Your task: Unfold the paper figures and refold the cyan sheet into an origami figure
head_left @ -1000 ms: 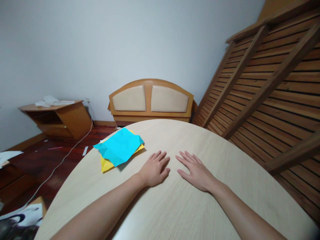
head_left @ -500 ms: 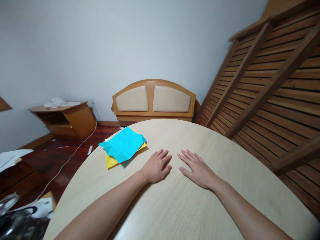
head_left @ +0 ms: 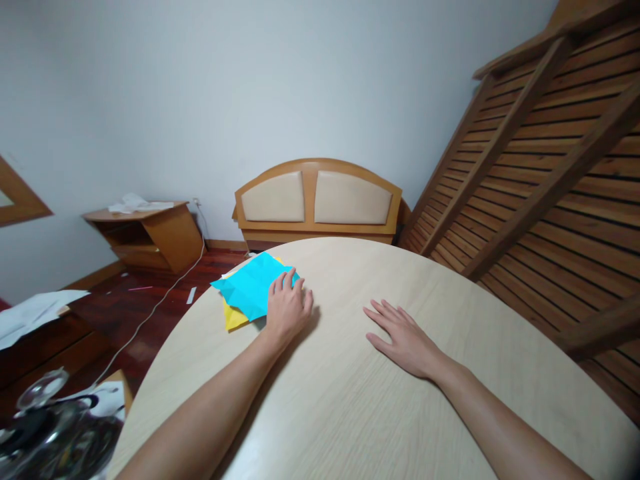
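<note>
A creased sheet of blue paper [head_left: 253, 283] lies over a creased sheet of yellow paper [head_left: 234, 319] at the left of the round table [head_left: 340, 413]. My left hand [head_left: 289, 305] is over the right edge of the blue sheet, its fingers apart and slightly bent. Whether the fingertips touch the paper I cannot tell. That hand covers the right corner of the stack. My right hand [head_left: 404, 339] rests flat on the tabletop to the right of centre, fingers spread, holding nothing.
Beyond the table stands a padded headboard [head_left: 310, 227] against the wall. A slatted wooden frame [head_left: 540, 180] leans at the right. At the left are a small cabinet [head_left: 165, 240] with papers on it, a white cable [head_left: 157, 307] across the floor and a glass pot [head_left: 65, 427].
My left hand has lifted off the tabletop and moved left and forward to the blue paper. The right hand stays where it was. The view has turned slightly left.
</note>
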The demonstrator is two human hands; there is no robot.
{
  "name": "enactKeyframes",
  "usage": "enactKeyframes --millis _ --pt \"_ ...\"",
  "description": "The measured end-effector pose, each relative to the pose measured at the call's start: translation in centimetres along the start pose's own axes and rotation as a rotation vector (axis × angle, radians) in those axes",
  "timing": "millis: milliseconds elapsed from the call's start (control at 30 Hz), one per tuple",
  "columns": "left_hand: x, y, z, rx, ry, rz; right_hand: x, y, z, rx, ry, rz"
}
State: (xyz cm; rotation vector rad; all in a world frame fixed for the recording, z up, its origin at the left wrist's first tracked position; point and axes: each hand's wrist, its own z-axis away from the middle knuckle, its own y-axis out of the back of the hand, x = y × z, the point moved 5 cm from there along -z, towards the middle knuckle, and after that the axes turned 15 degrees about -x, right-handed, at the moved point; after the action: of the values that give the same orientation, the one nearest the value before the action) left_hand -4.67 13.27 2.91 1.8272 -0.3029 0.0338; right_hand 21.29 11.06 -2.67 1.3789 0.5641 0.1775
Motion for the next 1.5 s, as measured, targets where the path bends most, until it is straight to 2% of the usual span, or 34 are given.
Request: enactKeyframes --millis 200,400,533,633,700,800,900,1000,1067,1133,1200,1267,1367,1400,1500 --pt "-0.4 -0.7 0.6 -0.048 0.044 -0.056 -0.1 0.1 0.0 -0.016 -0.005 0.001" --pt "-1.1 -1.1 0.0 -0.078 0.119 -0.073 -0.1 0.0 0.0 -0.006 0.004 -0.018" --pt "-1.8 -1.0 -0.5 -0.03 0.13 -0.064 0.0 0.0 0.1 -0.003 0.005 -0.009" --pt "-1.4 -0.4 -0.4 0.029 0.101 -0.07 0.0 0.1 0.1 -0.01 -0.006 -0.002" --pt "-0.3 -0.1 -0.1 0.035 0.035 -0.069 -0.1 0.1 0.1 -0.014 -0.005 -0.009" --pt "2.7 -0.2 1.2 -0.026 -0.125 -0.04 -0.1 0.4 -0.1 0.042 0.011 -0.073" --pt "6.2 -1.2 3.2 -0.15 -0.315 0.028 0.8 1.4 0.0 0.236 -0.015 -0.282" --pt "9.2 -2.1 5.5 -0.31 -0.515 0.086 2.6 2.4 0.5 0.464 -0.109 -0.518" --pt "10.9 -2.3 6.9 -0.402 -0.718 0.109 3.5 2.6 0.8 0.544 -0.147 -0.601" --pt "11.5 -1.9 7.4 -0.417 -0.816 0.142 3.9 2.7 0.8 0.552 -0.141 -0.617" --pt "11.1 -1.5 6.9 -0.359 -0.78 0.199 3.6 2.8 0.7 0.537 -0.109 -0.596" --pt "9.9 -1.2 5.8 -0.257 -0.67 0.258 3.1 2.9 0.6 0.534 -0.067 -0.57" --pt "8.0 -1.7 4.3 -0.156 -0.516 0.202 1.9 3.5 0.6 0.534 -0.003 -0.52" --pt "7.6 -2.1 4.0 -0.176 -0.467 0.161 1.5 3.8 0.7 0.537 0.014 -0.492" --pt "7.0 -3.5 4.0 -0.339 -0.369 0.099 -0.4 5.0 0.9 0.548 0.053 -0.37"
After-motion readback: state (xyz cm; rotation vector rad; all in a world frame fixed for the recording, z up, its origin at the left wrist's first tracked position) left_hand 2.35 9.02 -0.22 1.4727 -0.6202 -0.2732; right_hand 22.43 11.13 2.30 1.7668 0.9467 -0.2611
